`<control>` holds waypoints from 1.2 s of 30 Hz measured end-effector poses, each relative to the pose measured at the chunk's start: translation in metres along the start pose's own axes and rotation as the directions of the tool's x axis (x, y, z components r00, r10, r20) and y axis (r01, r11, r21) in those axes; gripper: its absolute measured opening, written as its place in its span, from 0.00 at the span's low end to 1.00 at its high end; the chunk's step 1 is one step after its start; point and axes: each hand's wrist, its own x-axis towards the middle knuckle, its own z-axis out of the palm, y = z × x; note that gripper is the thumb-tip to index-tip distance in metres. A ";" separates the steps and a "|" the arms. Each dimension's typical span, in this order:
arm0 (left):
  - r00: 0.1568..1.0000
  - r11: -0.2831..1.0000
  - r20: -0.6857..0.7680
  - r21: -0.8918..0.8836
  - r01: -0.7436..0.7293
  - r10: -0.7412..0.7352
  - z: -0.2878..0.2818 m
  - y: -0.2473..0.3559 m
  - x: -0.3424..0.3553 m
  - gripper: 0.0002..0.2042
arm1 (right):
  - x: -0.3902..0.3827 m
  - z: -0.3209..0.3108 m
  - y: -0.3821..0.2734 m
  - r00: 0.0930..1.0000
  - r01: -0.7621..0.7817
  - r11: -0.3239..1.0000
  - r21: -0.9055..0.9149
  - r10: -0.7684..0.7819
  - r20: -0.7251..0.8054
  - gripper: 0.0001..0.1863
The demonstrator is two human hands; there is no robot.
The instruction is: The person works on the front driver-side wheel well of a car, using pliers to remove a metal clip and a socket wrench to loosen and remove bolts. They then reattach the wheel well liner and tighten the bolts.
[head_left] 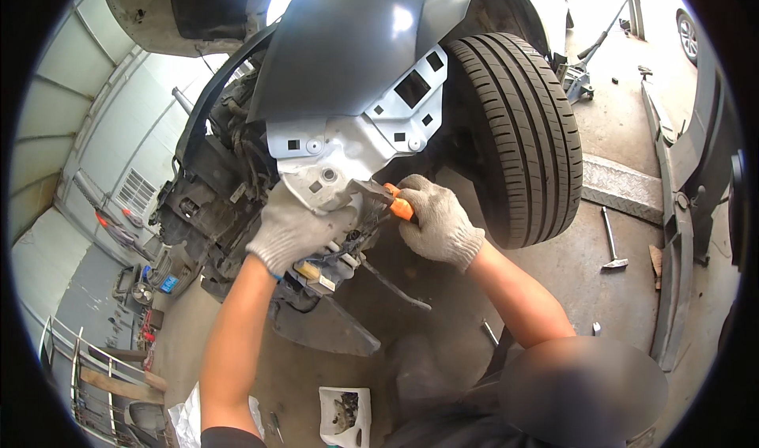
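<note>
Both my hands wear whitish knit gloves. My right hand (441,220) is closed round the orange handles of pliers (402,208). The dark jaws of the pliers meet the lower right edge of a bare silver metal bracket (336,149), just under the car's grey fender (336,49). My left hand (294,228) grips the bracket's lower edge from below; part of its fingers is hidden behind the metal. The bracket has square cut-outs and round holes. Whether the jaws bite on the sheet edge is hard to make out.
A black tyre (518,136) stands right of the bracket. Exposed engine-bay parts (209,175) lie to the left, with a yellow-tipped connector (310,272) dangling below. A hammer (610,242) lies on the floor beside a steel lift arm (621,186). A white container (344,416) stands near my feet.
</note>
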 end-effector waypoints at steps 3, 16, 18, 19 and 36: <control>0.988 0.956 -0.004 0.251 -0.151 0.157 0.003 -0.021 -0.002 0.18 | 0.000 -0.003 -0.004 0.999 -0.015 0.999 -0.031 0.016 0.035 0.14; 0.979 0.975 -0.098 0.152 -0.163 0.179 0.009 -0.023 -0.004 0.15 | -0.004 -0.008 -0.015 0.990 -0.123 0.988 0.098 0.115 0.080 0.11; 0.982 0.982 -0.105 0.119 -0.146 0.158 0.010 -0.025 -0.003 0.15 | -0.003 -0.008 -0.010 0.995 -0.070 0.996 0.052 0.066 0.076 0.14; 0.984 0.985 -0.104 0.106 -0.134 0.145 0.010 -0.027 -0.003 0.15 | -0.002 -0.008 -0.007 0.996 -0.045 0.998 0.035 0.042 0.074 0.15; 0.976 0.974 -0.129 0.167 -0.152 0.174 0.013 -0.027 -0.001 0.14 | 0.006 -0.010 0.008 0.993 0.113 0.993 0.022 -0.114 0.023 0.22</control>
